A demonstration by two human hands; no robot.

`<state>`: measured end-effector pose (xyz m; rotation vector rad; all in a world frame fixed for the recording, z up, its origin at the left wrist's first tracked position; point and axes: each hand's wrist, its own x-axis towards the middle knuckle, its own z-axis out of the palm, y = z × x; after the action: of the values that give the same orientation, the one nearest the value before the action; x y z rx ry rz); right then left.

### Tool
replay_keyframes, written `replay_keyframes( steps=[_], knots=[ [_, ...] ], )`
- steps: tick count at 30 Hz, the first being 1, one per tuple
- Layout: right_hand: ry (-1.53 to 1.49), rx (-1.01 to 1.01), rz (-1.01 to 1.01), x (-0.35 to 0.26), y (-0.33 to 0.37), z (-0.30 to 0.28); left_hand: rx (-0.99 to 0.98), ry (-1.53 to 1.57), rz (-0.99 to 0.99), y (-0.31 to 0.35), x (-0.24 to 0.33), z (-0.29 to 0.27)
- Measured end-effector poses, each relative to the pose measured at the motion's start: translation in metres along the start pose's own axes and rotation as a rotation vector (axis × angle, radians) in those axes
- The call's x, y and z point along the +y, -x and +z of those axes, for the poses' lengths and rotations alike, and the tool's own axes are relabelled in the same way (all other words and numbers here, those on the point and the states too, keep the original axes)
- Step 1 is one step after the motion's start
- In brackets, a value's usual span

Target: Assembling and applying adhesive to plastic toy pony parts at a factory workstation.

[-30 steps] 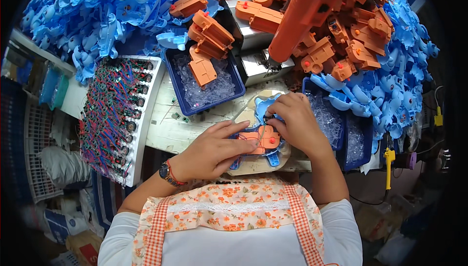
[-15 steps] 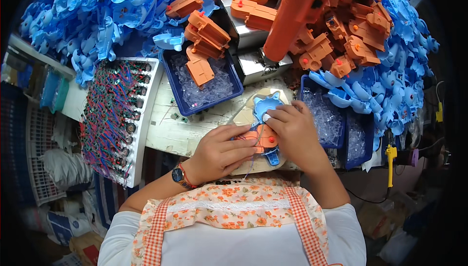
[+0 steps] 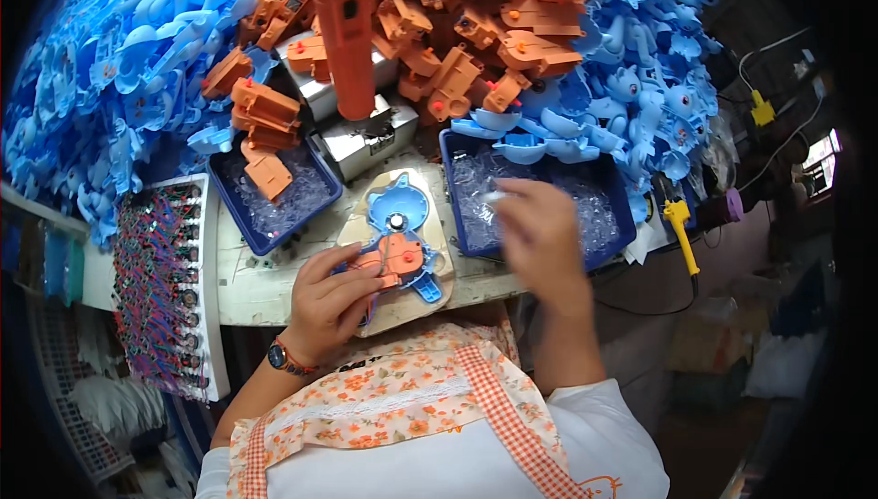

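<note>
A blue plastic toy shell half point(image 3: 400, 204) lies hollow side up on a pale board point(image 3: 437, 266) in front of me. A small round part point(image 3: 396, 222) with a white centre sits in it. Lower in the shell is an orange plastic housing point(image 3: 402, 259) with a red knob and thin wires. My left hand point(image 3: 331, 298) holds the housing's left side with bent fingers. My right hand point(image 3: 541, 238), smeared by motion, hovers over the front of a dark blue bin point(image 3: 459, 215) of small clear plastic pieces. Something pale shows at its fingertips, too blurred to name.
Blue shells point(image 3: 137, 60) and orange housings point(image 3: 540, 19) are heaped behind. An orange power driver point(image 3: 347, 51) hangs above metal boxes point(image 3: 373, 144). Another clear-piece bin point(image 3: 265, 247) and a white tray point(image 3: 210, 316) of wired parts stand left; a yellow-handled tool point(image 3: 678, 225) hangs right.
My right hand has left the shell and moved right, over the bin, uncovering the round part. My left hand stays on the orange housing. The whole view has shifted.
</note>
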<state>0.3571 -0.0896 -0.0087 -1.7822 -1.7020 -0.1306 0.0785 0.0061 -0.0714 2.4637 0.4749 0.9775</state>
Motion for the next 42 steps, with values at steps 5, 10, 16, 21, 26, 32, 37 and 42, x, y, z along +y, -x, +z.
replay_keyframes(
  steps=[5,10,16,21,26,32,37,42],
  knots=[
    [0.551,-0.173,0.51,0.067,0.034,-0.078,-0.011,-0.023,0.007,-0.001,-0.001,-0.001],
    [0.136,-0.215,0.508,0.084,0.052,-0.078,-0.005,-0.028,-0.009,0.0,0.001,0.002],
    [0.102,-0.299,0.499,0.096,0.046,-0.066,0.012,-0.022,0.01,0.002,-0.002,0.002],
    [0.091,-0.339,0.49,0.1,0.04,-0.071,0.023,-0.01,0.016,0.003,-0.005,0.003],
    [0.079,-0.003,0.398,0.1,0.044,-0.065,0.023,-0.003,0.012,0.002,-0.004,0.001],
    [-0.139,0.096,0.073,0.027,0.039,-0.014,0.031,0.018,0.012,0.001,-0.005,0.003],
    [-0.212,-0.079,-0.125,-0.022,0.037,0.036,0.039,0.051,0.025,0.001,-0.003,0.001],
    [-0.14,-0.12,-0.131,-0.029,0.034,0.042,0.044,0.052,0.038,0.003,-0.006,0.001]
  ],
)
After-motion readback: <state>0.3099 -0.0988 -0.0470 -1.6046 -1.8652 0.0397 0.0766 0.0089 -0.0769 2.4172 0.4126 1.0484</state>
